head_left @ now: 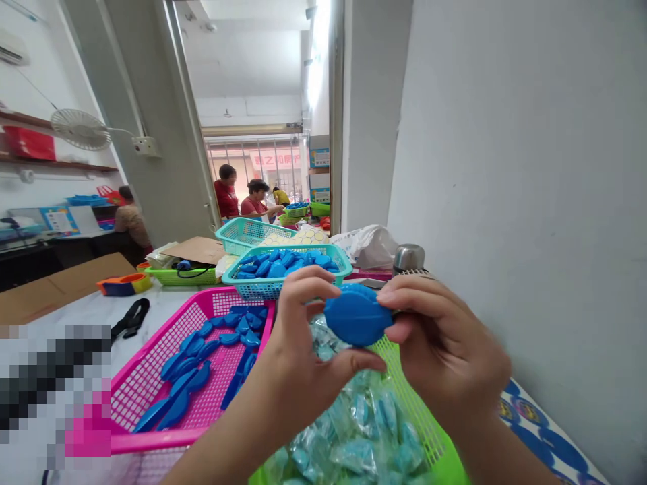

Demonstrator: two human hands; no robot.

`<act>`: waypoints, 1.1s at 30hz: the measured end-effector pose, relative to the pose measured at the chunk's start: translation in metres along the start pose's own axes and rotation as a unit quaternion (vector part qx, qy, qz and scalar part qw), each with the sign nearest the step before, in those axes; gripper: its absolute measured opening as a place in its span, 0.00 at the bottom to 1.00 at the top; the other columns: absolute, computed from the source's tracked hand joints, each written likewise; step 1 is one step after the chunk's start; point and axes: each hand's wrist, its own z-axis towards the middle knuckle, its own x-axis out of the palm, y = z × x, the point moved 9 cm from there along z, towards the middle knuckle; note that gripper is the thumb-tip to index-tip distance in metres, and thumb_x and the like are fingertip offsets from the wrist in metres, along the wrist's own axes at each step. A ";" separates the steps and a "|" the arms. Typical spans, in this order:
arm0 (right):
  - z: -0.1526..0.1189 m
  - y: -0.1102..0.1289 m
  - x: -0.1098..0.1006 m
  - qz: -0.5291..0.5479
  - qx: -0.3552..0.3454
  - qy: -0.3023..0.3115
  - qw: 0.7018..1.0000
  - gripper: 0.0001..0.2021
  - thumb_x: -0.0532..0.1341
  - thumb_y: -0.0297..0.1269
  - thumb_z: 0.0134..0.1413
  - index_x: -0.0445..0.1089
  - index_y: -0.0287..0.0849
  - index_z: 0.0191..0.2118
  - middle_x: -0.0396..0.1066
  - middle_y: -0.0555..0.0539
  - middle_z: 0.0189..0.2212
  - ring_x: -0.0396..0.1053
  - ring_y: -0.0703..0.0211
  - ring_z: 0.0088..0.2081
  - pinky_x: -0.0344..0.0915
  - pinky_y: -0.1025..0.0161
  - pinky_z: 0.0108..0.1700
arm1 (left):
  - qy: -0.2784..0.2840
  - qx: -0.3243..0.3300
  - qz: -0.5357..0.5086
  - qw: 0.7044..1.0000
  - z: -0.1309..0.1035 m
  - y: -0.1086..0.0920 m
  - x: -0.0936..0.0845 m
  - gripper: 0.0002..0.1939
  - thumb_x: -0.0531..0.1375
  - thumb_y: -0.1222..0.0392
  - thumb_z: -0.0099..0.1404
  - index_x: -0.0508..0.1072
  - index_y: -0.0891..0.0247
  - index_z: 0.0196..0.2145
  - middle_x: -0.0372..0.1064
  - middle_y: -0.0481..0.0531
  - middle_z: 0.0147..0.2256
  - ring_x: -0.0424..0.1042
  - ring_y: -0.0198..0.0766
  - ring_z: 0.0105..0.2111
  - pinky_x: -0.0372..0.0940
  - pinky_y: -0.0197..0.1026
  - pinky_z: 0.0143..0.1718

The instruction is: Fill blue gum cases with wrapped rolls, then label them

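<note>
I hold the blue piece (358, 315) up in front of me, above the green basket (437, 431), its broad face toward me and its long axis running nearly level from left to right. My right hand (445, 343) pinches its right end between thumb and fingers. My left hand (303, 337) is spread in a wide curve, fingers at the piece's upper left edge, thumb below its lower edge.

The pale wall (515, 168) rises close on my right, beyond my right hand. To my left, the pink basket (166, 441) has bare mesh floor between its loose blue parts (185, 360), some of them long and lying slantwise. The green basket holds clear bags with light-blue pieces inside (358, 455). Ahead, a turquoise basket (257, 288) is heaped with blue pieces (277, 269); another turquoise basket (237, 232) sits behind it.
</note>
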 end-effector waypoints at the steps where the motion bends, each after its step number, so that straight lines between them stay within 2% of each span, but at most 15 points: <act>1: 0.000 -0.002 -0.002 -0.003 0.011 -0.015 1.000 0.14 0.62 0.20 0.60 0.76 0.47 0.43 0.77 0.49 0.42 0.77 0.61 0.41 0.77 0.69 0.39 | -0.020 0.049 0.084 0.995 0.001 -0.010 -0.003 0.27 0.72 0.59 0.62 0.63 0.50 0.52 0.63 0.51 0.52 0.69 0.43 0.54 0.72 0.45 0.54; 3: 0.001 -0.007 -0.003 0.006 0.035 -0.024 0.999 0.14 0.64 0.21 0.61 0.78 0.50 0.45 0.76 0.49 0.43 0.77 0.61 0.41 0.77 0.68 0.39 | -0.016 0.083 0.184 0.979 0.002 -0.018 -0.003 0.20 0.70 0.61 0.65 0.68 0.53 0.51 0.67 0.52 0.51 0.70 0.43 0.55 0.70 0.46 0.58; 4: 0.002 -0.011 -0.001 0.020 0.050 -0.016 0.998 0.15 0.64 0.23 0.61 0.78 0.51 0.47 0.76 0.48 0.44 0.77 0.60 0.42 0.78 0.68 0.39 | -0.005 0.066 0.186 0.980 0.004 -0.016 -0.003 0.18 0.68 0.61 0.67 0.69 0.53 0.51 0.69 0.52 0.51 0.71 0.42 0.54 0.70 0.44 0.58; 7: 0.006 -0.023 0.012 0.112 0.112 0.048 0.986 0.17 0.64 0.27 0.63 0.78 0.54 0.52 0.75 0.47 0.49 0.77 0.57 0.48 0.79 0.65 0.45 | 0.039 -0.081 0.035 0.995 0.005 0.011 0.000 0.13 0.63 0.54 0.72 0.72 0.54 0.53 0.75 0.52 0.50 0.77 0.40 0.49 0.76 0.39 0.48; 10: 0.002 -0.040 0.027 0.244 0.218 0.111 0.938 0.17 0.67 0.31 0.62 0.78 0.56 0.54 0.78 0.48 0.52 0.78 0.57 0.50 0.79 0.62 0.50 | 0.053 -0.228 -0.142 0.962 -0.001 0.036 0.007 0.18 0.62 0.47 0.71 0.74 0.60 0.53 0.79 0.54 0.45 0.80 0.40 0.41 0.80 0.39 0.41; 12: -0.002 -0.048 0.032 0.300 0.281 0.122 0.903 0.16 0.70 0.34 0.59 0.79 0.56 0.52 0.81 0.49 0.48 0.80 0.57 0.48 0.80 0.62 0.49 | 0.043 -0.265 -0.200 0.942 -0.002 0.041 0.009 0.21 0.66 0.47 0.68 0.74 0.62 0.52 0.80 0.54 0.42 0.81 0.40 0.39 0.80 0.40 0.39; 14: -0.004 -0.053 0.033 0.315 0.312 0.122 0.888 0.15 0.73 0.36 0.55 0.81 0.53 0.48 0.82 0.49 0.45 0.81 0.56 0.45 0.80 0.63 0.47 | 0.041 -0.281 -0.225 0.932 -0.002 0.042 0.011 0.20 0.68 0.48 0.66 0.75 0.63 0.49 0.81 0.53 0.39 0.81 0.39 0.36 0.80 0.39 0.37; 18: -0.004 -0.051 0.031 0.291 0.299 0.129 0.900 0.11 0.75 0.38 0.50 0.82 0.49 0.41 0.82 0.49 0.37 0.81 0.58 0.39 0.80 0.65 0.42 | 0.034 -0.306 -0.219 0.926 -0.002 0.043 0.012 0.16 0.68 0.50 0.66 0.75 0.64 0.43 0.80 0.50 0.33 0.81 0.37 0.33 0.80 0.39 0.36; 22: -0.007 -0.050 0.028 0.202 0.281 0.126 0.930 0.11 0.73 0.43 0.53 0.80 0.45 0.41 0.80 0.47 0.35 0.79 0.56 0.37 0.79 0.64 0.39 | 0.034 -0.336 -0.213 0.917 -0.008 0.048 0.012 0.16 0.68 0.49 0.65 0.73 0.64 0.41 0.78 0.48 0.31 0.80 0.37 0.32 0.79 0.40 0.36; 24: -0.008 -0.047 0.031 0.120 0.253 0.170 0.945 0.09 0.71 0.42 0.56 0.79 0.44 0.40 0.80 0.46 0.36 0.79 0.54 0.38 0.78 0.61 0.40 | 0.048 -0.358 -0.184 0.914 -0.019 0.056 0.010 0.17 0.67 0.48 0.65 0.72 0.63 0.41 0.78 0.49 0.32 0.79 0.37 0.33 0.78 0.40 0.37; 25: -0.012 -0.045 0.038 0.075 0.238 0.226 0.941 0.07 0.69 0.39 0.57 0.79 0.44 0.39 0.80 0.46 0.36 0.79 0.53 0.38 0.78 0.59 0.41 | 0.080 -0.370 -0.139 0.915 -0.028 0.060 0.009 0.16 0.66 0.49 0.65 0.71 0.63 0.41 0.78 0.49 0.32 0.79 0.37 0.33 0.76 0.39 0.35; 27: -0.030 -0.044 0.058 -0.005 0.220 0.388 0.895 0.06 0.69 0.35 0.56 0.80 0.44 0.40 0.82 0.44 0.38 0.80 0.48 0.41 0.77 0.55 0.44 | 0.178 -0.382 -0.002 0.907 -0.047 0.072 0.009 0.12 0.65 0.53 0.62 0.71 0.63 0.38 0.77 0.49 0.30 0.77 0.37 0.30 0.70 0.36 0.30; 29: -0.059 -0.044 0.073 -0.053 0.212 0.545 0.810 0.16 0.71 0.34 0.52 0.81 0.46 0.49 0.81 0.41 0.45 0.79 0.39 0.47 0.75 0.49 0.48 | 0.257 -0.375 0.126 0.882 -0.058 0.085 0.002 0.08 0.66 0.59 0.57 0.72 0.62 0.33 0.76 0.48 0.27 0.73 0.37 0.27 0.63 0.36 0.25; 31: -0.084 -0.042 0.079 -0.070 0.211 0.648 0.729 0.29 0.75 0.37 0.48 0.76 0.49 0.58 0.79 0.39 0.52 0.76 0.32 0.53 0.73 0.44 0.52 | 0.259 -0.368 0.201 0.870 -0.049 0.098 -0.016 0.07 0.67 0.61 0.54 0.73 0.62 0.30 0.75 0.49 0.26 0.71 0.39 0.25 0.60 0.37 0.23; 33: -0.102 -0.038 0.082 -0.071 0.214 0.706 0.672 0.34 0.76 0.42 0.46 0.73 0.52 0.61 0.77 0.39 0.54 0.74 0.28 0.55 0.72 0.40 0.53 | 0.216 -0.355 0.257 0.872 -0.018 0.109 -0.043 0.09 0.67 0.56 0.58 0.76 0.63 0.35 0.77 0.54 0.31 0.73 0.41 0.28 0.61 0.39 0.26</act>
